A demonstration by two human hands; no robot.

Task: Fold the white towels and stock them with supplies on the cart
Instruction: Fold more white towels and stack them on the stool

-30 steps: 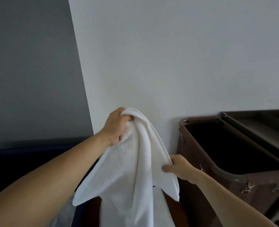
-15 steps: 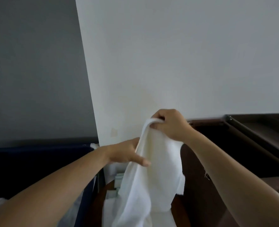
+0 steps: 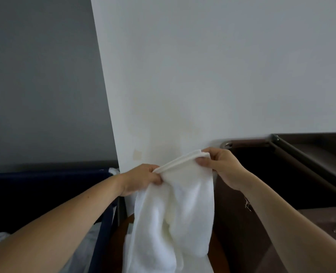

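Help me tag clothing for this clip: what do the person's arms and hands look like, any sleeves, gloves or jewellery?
The left forearm and right forearm are bare to the frame edge, no sleeves in view. The left hand and right hand wear no gloves; no ring, watch or bracelet shows.

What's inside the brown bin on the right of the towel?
Only dark inner walls show in the bin; nothing visible inside. The right hand and forearm hide its near left part.
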